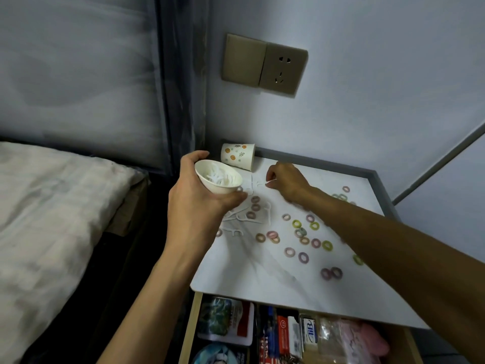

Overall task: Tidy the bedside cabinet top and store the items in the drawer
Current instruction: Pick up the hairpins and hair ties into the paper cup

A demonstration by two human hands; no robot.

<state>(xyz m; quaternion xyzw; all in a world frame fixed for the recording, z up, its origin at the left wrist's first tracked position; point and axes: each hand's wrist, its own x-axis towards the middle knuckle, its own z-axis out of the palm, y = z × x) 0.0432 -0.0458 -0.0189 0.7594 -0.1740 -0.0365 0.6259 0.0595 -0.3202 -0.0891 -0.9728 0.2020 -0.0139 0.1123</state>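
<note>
My left hand (pixel 195 199) grips a small white bowl (pixel 219 177) tilted above the left edge of the white cabinet top (pixel 252 277); several white floss picks lie inside it. My right hand (pixel 286 181) reaches to the back of the top and pinches a white floss pick (pixel 270 183). More white floss picks (pixel 245 214) lie under and beside the bowl. Several small coloured hair rings (pixel 301 232) are scattered over the top. The drawer (pixel 283 334) below stands open and holds packets and boxes.
A paper cup (pixel 237 155) with an orange pattern lies on its side at the back left corner. A wall socket (pixel 265 64) is above it. The bed (pixel 47 211) is to the left. A raised grey rim (pixel 385 195) borders the top's back and right.
</note>
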